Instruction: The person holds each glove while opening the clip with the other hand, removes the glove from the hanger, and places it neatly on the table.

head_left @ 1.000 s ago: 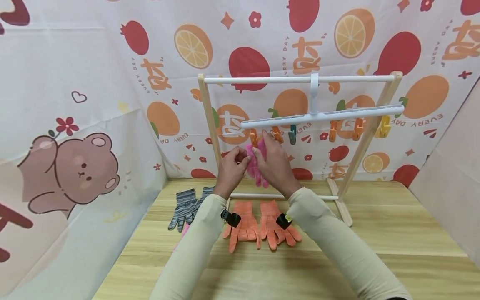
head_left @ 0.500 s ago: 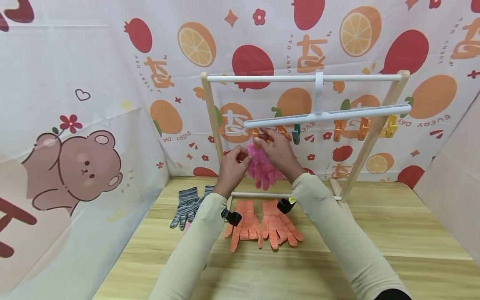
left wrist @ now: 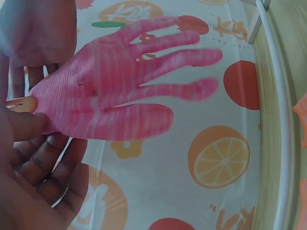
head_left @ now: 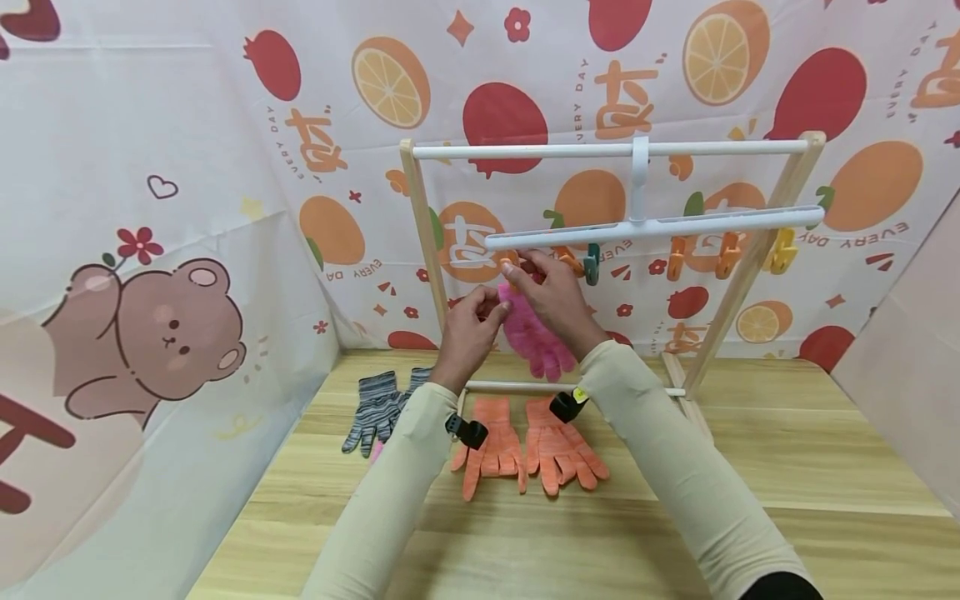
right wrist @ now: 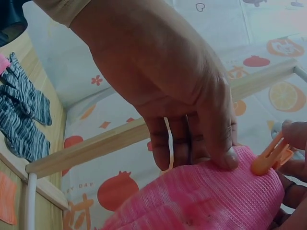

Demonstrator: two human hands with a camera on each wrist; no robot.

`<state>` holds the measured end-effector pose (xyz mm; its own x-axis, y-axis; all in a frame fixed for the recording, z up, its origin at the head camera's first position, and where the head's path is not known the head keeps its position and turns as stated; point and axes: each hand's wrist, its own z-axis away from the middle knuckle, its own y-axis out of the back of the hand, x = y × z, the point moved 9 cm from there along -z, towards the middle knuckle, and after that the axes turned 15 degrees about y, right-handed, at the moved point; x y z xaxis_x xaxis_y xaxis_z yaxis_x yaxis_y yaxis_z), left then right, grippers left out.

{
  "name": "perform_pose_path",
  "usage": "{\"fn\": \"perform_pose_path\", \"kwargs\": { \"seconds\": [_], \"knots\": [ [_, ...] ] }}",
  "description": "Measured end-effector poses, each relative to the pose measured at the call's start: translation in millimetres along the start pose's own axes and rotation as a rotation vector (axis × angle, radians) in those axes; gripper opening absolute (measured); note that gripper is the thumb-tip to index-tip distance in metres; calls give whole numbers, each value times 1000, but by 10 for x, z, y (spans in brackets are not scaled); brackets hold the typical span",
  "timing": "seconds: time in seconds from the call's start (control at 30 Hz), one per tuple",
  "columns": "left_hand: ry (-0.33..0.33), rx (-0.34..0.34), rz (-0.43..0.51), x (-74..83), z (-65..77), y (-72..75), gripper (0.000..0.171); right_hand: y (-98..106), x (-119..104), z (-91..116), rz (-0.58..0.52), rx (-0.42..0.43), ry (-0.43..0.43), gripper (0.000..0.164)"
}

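Observation:
My left hand (head_left: 467, 337) pinches the cuff of a pink knit glove (head_left: 534, 337), its thumb on the near face in the right wrist view. My right hand (head_left: 558, 304) pinches an orange clothespin (right wrist: 271, 155) at the left end of a white hanger (head_left: 652, 227). In the right wrist view the clothespin's tip lies over the glove's cuff edge. The left wrist view shows the glove (left wrist: 110, 81) with its fingers spread away from both hands. Parts of the clothespin are hidden behind my right fingers.
The hanger hangs tilted from the rack's top bar (head_left: 525, 152); more clothespins in orange, teal (head_left: 592, 264) and yellow (head_left: 783, 252) dangle from it. Two orange gloves (head_left: 491, 446) lie below. Grey striped gloves (head_left: 375, 408) and a pink scrap of fabric (head_left: 377, 452) lie at left.
My right hand has shifted from the glove's side up to the clothespin. The glove, earlier bunched, now hangs spread and has swung right. My left hand stays at its cuff.

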<state>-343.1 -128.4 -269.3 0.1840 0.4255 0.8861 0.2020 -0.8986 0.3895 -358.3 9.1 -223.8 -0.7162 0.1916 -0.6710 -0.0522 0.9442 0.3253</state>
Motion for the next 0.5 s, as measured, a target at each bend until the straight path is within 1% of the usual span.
{"fn": "perform_pose_path", "kwargs": {
  "seconds": [0.2,0.4,0.5],
  "knots": [
    [-16,11,-6,20,6,11,15,8,8,12,-23,22,-35,47],
    [-13,4,-9,11,5,7,13,50,60,8,-95,97,-85,33],
    [-7,-4,-10,-8,14,0,13,63,94,17,-129,134,-117,31]
  ]
}}
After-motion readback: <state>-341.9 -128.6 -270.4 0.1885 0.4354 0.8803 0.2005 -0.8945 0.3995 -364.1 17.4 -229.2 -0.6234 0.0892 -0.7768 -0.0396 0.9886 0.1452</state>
